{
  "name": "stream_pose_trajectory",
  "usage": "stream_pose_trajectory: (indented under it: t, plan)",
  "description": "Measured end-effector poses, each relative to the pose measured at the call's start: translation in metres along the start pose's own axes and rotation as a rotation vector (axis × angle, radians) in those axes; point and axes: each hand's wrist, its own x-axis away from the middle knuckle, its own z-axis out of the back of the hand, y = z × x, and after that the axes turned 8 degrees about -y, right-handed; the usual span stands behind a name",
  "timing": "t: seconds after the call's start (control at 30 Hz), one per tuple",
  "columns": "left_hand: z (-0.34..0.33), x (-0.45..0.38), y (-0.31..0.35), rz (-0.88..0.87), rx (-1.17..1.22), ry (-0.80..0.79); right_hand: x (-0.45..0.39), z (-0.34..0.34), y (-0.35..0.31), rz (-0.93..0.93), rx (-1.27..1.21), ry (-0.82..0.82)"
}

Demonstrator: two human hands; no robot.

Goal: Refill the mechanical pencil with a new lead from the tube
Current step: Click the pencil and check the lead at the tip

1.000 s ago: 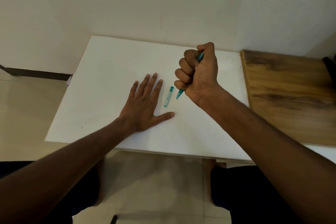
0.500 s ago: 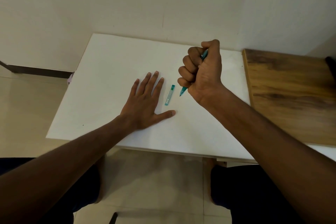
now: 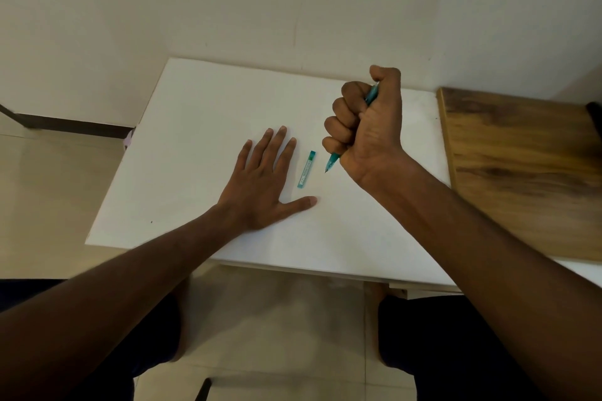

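A teal mechanical pencil (image 3: 333, 163) is gripped in the fist of my right hand (image 3: 366, 127), tip pointing down toward the white table (image 3: 195, 114); my thumb sits over its top end. Most of the barrel is hidden inside the fist. A small teal lead tube (image 3: 307, 169) lies flat on the table just left of the pencil tip. My left hand (image 3: 264, 182) rests flat on the table, fingers spread, thumb stretched out below the tube without touching it.
A wooden board (image 3: 521, 166) lies on the table at the right, with a dark object (image 3: 594, 114) at its far edge. A white wall runs behind the table. Tiled floor and my knees show below the table's front edge.
My right fist with the pencil has shifted slightly, tip still just above the table. The left hand and the lead tube have stayed put.
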Motion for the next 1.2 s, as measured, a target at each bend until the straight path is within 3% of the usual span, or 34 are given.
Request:
stream_pose_trajectory:
  t: [0.2, 1.2]
  plan:
    - [0.002, 0.001, 0.001, -0.002, -0.008, -0.004, -0.002, 0.008, 0.001, -0.025, -0.060, -0.094]
    - [0.000, 0.001, 0.000, -0.005, -0.003, 0.014, -0.003, 0.012, -0.001, 0.021, -0.103, -0.048]
